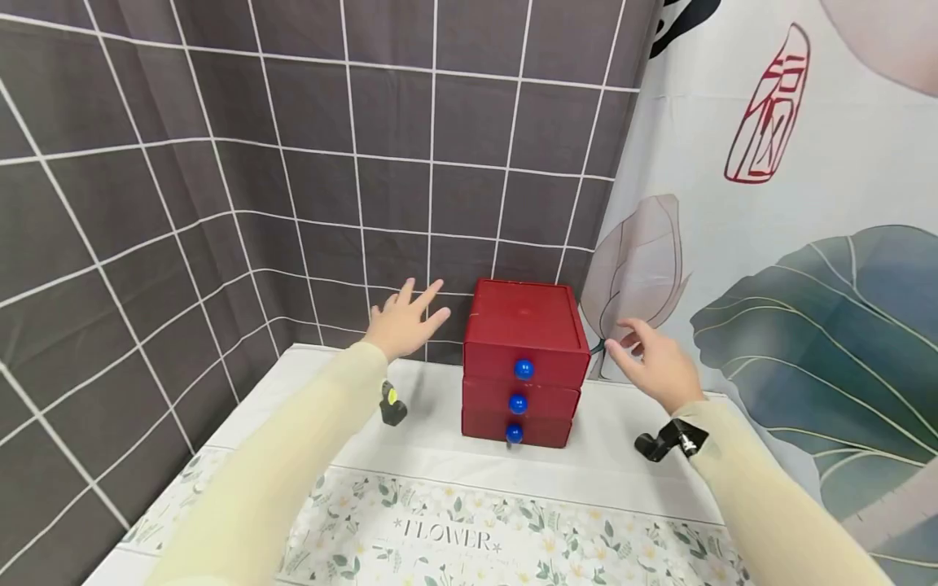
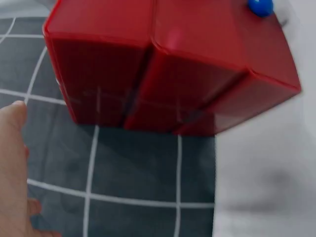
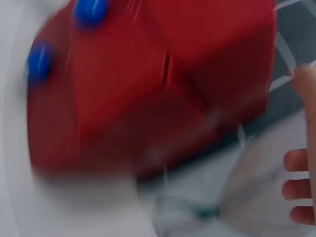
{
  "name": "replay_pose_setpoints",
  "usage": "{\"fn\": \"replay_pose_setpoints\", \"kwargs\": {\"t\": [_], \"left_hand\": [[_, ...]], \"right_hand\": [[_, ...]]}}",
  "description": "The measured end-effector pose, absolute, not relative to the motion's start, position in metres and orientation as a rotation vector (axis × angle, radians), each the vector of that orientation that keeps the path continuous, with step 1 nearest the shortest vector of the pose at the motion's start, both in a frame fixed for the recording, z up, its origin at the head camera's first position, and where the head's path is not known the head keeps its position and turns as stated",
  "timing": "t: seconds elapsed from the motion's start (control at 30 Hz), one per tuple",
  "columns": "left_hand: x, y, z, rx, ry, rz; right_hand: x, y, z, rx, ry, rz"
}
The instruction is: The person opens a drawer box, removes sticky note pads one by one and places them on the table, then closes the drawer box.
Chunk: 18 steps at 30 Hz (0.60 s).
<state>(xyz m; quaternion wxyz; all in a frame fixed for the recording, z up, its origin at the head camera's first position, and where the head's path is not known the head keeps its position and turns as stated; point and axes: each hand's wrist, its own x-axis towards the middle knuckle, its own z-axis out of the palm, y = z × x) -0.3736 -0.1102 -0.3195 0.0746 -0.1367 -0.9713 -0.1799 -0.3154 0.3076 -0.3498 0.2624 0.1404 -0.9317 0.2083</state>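
A red three-drawer box (image 1: 523, 325) with round blue knobs stands on the white tabletop, all its drawers pushed in. To its left my left hand (image 1: 403, 324) hovers with fingers spread, apart from the box and holding nothing. On the other side my right hand (image 1: 655, 365) is raised, its fingers loosely bent and nothing between them. The left wrist view shows the side of the stacked red drawers (image 2: 192, 89) close by. In the blurred right wrist view, two blue knobs (image 3: 91, 11) and the box's other side appear.
A floral mat (image 1: 447, 529) printed with "FLOWER" covers the table's front. Behind the box hangs a dark grid-patterned cloth (image 1: 388, 195); a white cloth (image 1: 703, 268) with leaf prints hangs at the right. Black camera mounts (image 1: 670, 439) are on the wrists.
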Motion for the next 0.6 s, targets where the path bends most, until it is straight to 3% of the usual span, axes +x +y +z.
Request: {"fn": "replay_pose_setpoints", "kwargs": {"t": [0.3, 0.6], "left_hand": [[-0.381, -0.064, -0.296, -0.590, -2.772, -0.613], [-0.383, -0.034, -0.306, -0.790, -2.798, -0.668]], "right_hand": [[-0.307, 0.245, -0.368, 0.362, -1.861, 0.789], [-0.291, 0.191, -0.396, 0.519, -1.782, 0.835]]}}
